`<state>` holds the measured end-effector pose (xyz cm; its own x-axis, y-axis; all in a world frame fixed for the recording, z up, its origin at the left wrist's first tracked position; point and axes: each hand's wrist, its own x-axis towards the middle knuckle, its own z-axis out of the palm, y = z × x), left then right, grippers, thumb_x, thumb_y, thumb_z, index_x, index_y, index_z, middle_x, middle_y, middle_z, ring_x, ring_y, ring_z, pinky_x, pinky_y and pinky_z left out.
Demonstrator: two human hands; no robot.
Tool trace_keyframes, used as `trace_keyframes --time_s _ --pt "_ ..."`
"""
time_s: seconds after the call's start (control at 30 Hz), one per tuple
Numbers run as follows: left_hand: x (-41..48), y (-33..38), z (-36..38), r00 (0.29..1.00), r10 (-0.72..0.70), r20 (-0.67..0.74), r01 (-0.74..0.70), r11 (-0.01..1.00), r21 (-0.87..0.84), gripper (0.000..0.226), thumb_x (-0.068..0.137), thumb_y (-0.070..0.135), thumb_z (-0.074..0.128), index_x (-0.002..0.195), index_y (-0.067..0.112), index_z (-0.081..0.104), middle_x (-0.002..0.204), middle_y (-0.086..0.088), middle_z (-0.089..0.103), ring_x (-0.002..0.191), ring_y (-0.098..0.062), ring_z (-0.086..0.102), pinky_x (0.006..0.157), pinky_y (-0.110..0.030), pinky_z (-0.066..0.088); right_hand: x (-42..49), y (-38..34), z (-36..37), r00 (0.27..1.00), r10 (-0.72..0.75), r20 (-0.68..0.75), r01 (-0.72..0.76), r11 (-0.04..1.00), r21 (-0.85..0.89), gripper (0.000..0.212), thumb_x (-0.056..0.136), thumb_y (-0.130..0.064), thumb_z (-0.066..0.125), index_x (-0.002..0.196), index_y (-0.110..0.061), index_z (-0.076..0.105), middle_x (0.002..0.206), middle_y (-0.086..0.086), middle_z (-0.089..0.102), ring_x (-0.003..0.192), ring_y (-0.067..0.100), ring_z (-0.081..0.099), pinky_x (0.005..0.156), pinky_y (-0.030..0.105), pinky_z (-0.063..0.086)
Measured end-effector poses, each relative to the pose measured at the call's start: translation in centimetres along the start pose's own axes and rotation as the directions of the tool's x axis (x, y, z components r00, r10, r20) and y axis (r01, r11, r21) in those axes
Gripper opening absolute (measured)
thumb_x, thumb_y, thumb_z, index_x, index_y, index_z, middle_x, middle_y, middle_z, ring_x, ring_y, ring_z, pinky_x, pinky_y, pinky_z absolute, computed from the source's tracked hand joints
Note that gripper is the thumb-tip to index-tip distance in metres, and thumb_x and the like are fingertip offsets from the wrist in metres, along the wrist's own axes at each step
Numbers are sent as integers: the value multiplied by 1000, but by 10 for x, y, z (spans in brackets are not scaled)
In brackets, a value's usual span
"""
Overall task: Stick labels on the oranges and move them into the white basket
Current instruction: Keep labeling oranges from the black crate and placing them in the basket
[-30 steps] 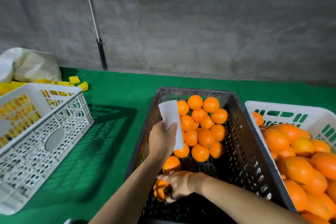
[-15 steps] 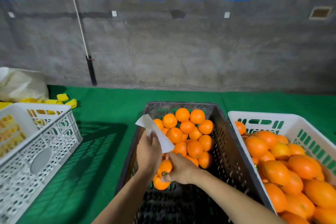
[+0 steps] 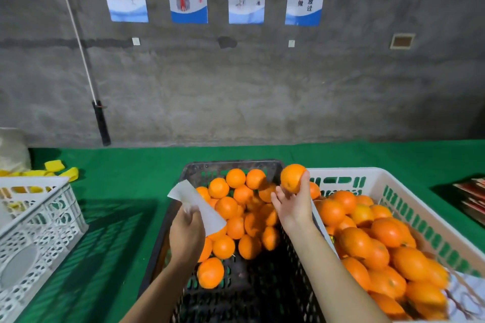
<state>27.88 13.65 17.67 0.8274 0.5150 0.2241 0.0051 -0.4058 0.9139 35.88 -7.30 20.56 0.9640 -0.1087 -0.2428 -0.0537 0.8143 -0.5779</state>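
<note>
Orange in colour, the fruit (image 3: 292, 178) sits pinched at the fingertips of the raised right hand (image 3: 294, 204), just above the rim where the black crate (image 3: 236, 164) meets the white basket (image 3: 388, 178), while the left hand (image 3: 186, 231) curls its fingers around a white label sheet (image 3: 196, 204) over the crate's oranges (image 3: 236, 217).

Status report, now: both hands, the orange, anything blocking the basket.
Left hand pinches label strip. Right hand holds orange above white basket rim. Basket heaped with oranges; nothing blocking.
</note>
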Motion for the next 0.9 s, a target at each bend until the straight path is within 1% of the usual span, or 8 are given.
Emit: trace_keyframes --time_s 0.2,0.33,0.43,0.57,0.63,0.73,0.8,0.9 --pt "-2 0 0 995 34 98 -32 999 -21 39 102 28 47 73 13 25 63 -6 23 61 -18 21 60 -38 19 9 -28 -13 993 10 -118 36 925 379 89 93 -74 38 147 -2 40 141 10 49 141 27 43 101 41 41" --pt "-1 0 1 988 36 149 -31 999 -38 40 101 28 50 73 14 26 63 -5 25 59 -18 21 58 -37 19 14 -31 -17 989 -61 -132 108 917 384 88 93 -74 36 150 -8 37 141 10 52 135 31 48 98 43 43" --pt "0 -2 1 982 28 188 -18 998 -58 39 101 27 51 72 14 27 59 1 25 55 -15 22 57 -35 19 17 -30 -16 969 -191 -156 226 942 248 78 95 -69 40 156 -22 26 142 9 53 115 34 60 92 45 46" --pt "3 -3 3 963 -1 269 28 995 -95 18 102 24 50 85 18 45 73 -7 44 67 -18 40 60 -35 30 12 -22 -11 927 -362 -98 347 928 -137 50 103 -52 39 147 -30 33 112 8 62 94 28 67 74 39 51" --pt "3 -4 3 945 -7 326 45 993 -108 13 101 18 49 89 19 45 80 -10 45 73 -19 41 64 -36 33 3 -8 -4 954 -300 9 284 891 -354 34 103 -44 42 132 -26 48 108 7 65 85 23 65 69 36 49" --pt "4 -1 2 929 -63 365 154 962 -225 17 100 10 51 87 19 57 85 -3 61 77 -24 58 71 -33 47 -5 15 1 962 -204 182 271 629 -728 21 100 -38 53 111 -23 62 112 6 65 97 19 64 73 31 47" --pt "4 5 0 916 -130 378 275 892 -360 18 96 8 56 98 21 66 99 0 71 90 -24 68 70 -34 54 -9 23 2 960 -90 265 270 542 -796 32 98 -46 56 111 -18 63 115 7 63 109 16 60 77 28 45" --pt "6 9 -3 911 -183 368 364 777 -514 25 85 11 56 107 15 68 106 -7 73 96 -31 69 68 -40 55 -17 24 4 908 224 354 188 537 -822 37 89 -70 54 111 -44 68 115 -19 69 109 -1 64 89 26 45"
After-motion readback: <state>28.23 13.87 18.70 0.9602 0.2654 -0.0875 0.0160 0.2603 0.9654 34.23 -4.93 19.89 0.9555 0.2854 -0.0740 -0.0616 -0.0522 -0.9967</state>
